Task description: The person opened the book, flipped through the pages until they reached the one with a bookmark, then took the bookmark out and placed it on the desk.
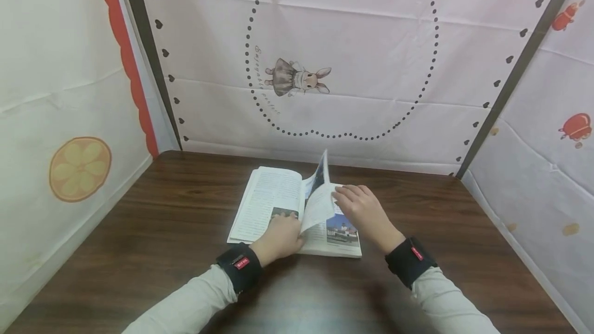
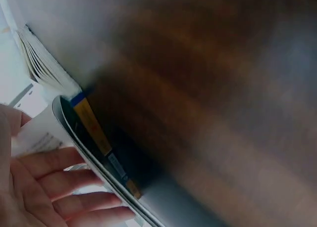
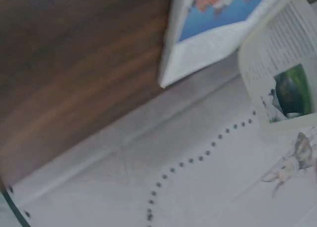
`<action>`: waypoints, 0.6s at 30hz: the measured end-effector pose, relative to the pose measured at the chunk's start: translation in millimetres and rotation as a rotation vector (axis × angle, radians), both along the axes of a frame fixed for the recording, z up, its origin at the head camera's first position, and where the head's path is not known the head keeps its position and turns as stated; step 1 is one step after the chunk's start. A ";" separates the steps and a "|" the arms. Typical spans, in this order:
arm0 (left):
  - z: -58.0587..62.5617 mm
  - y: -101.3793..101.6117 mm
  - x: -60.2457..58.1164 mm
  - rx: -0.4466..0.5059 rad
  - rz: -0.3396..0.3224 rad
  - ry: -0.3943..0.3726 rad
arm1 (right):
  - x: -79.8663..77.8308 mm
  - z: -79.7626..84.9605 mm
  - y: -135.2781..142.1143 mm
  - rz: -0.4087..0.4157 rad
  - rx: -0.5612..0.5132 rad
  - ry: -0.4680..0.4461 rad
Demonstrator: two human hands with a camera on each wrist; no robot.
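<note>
A thick open book (image 1: 266, 195) with printed text and colour photos lies on the table. My left hand (image 1: 281, 235) rests on its left page near the lower gutter. In the left wrist view the fingers (image 2: 74, 182) lie nearly straight against the paper. My right hand (image 1: 362, 210) is at the outer edge of a raised page (image 1: 318, 207), its fingertips on the paper. That page stands up from the middle of the book and curves. In the right wrist view the raised page (image 3: 282, 64) shows text and a green photo; the right hand is almost wholly out of that view.
The dark wooden table (image 1: 185, 210) reaches to a pale cloth wall (image 1: 371, 66) printed with dots, hearts and a rabbit. More printed cloth (image 1: 79, 92) closes in the left and right sides.
</note>
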State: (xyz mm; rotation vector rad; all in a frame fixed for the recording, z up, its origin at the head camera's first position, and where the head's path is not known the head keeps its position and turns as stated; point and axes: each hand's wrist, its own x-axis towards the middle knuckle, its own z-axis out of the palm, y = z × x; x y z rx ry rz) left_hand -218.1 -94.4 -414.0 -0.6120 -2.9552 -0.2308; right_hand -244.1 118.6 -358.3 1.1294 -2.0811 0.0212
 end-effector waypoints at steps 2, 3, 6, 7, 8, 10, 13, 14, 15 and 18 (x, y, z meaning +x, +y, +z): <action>0.5 0.3 3.4 0.042 0.025 -0.012 | 1.0 -5.8 3.3 -0.071 -0.032 -0.135; 0.8 0.1 4.9 0.062 0.040 -0.020 | 1.6 -8.8 4.9 -0.110 -0.024 -0.213; 0.5 -2.5 7.8 0.175 0.091 -0.054 | 3.6 -18.0 8.8 -0.212 0.058 -0.513; 1.1 -3.8 8.4 0.232 0.111 -0.066 | 4.5 -20.7 10.0 -0.243 0.098 -0.616; 1.6 -5.1 8.5 0.305 0.135 -0.089 | 5.5 -23.1 11.0 -0.276 0.134 -0.714; 3.8 -8.4 8.2 0.467 0.191 -0.125 | 7.3 -27.9 13.4 -0.330 0.194 -0.873; 7.2 -15.0 5.5 0.663 0.274 -0.124 | 10.0 -32.5 16.4 -0.374 0.230 -0.985; 8.2 -17.5 4.8 0.698 0.293 -0.109 | 10.8 -33.4 17.2 -0.376 0.228 -1.004; 9.0 -20.2 4.3 0.708 0.309 -0.070 | 11.4 -34.2 17.7 -0.373 0.228 -1.011; 8.5 -27.5 4.0 0.652 0.333 0.061 | 12.1 -35.1 18.5 -0.365 0.224 -1.019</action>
